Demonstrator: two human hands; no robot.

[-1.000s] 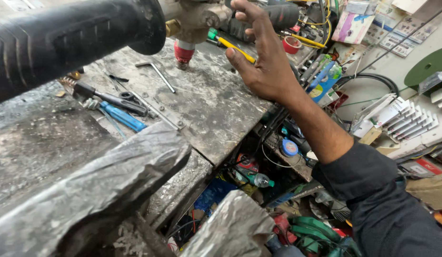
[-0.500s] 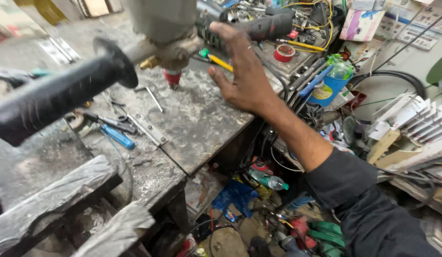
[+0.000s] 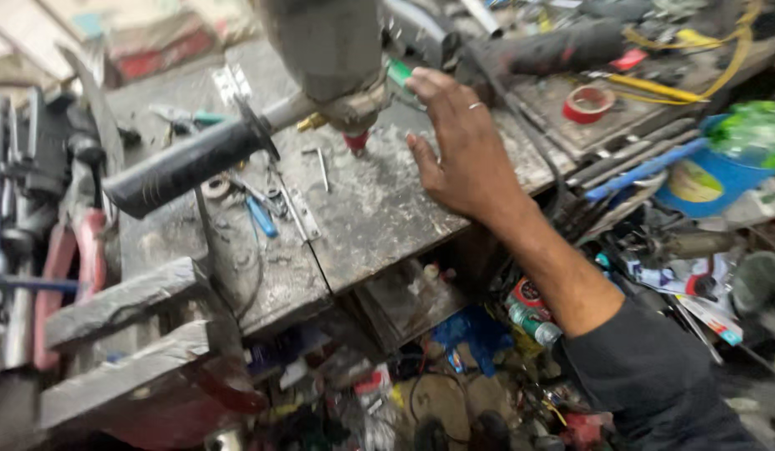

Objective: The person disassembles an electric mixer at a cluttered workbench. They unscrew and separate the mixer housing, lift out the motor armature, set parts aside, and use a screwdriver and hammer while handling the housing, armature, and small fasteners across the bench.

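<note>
My right hand (image 3: 462, 146) reaches over a dirty grey workbench (image 3: 379, 209), fingers spread, with the fingertips at a green-handled tool (image 3: 400, 73) lying near the bench's back. It grips nothing that I can see. A grey power tool body (image 3: 325, 46) hangs close to the camera, just left of the hand. Its black side handle (image 3: 187, 163) sticks out to the left and a red tip (image 3: 356, 140) points down at the bench. My left hand is out of sight.
A bent metal key (image 3: 320, 163) and a blue-handled tool (image 3: 260, 215) lie on the bench. At the back right are a red tape roll (image 3: 589, 102), yellow cables (image 3: 671, 88) and a blue tub (image 3: 704, 179). Cluttered parts fill the floor below.
The view has swung so that more of the bench's left side shows. My right hand has slid toward the green-handled tool, and the power tool's side handle now sits further right.
</note>
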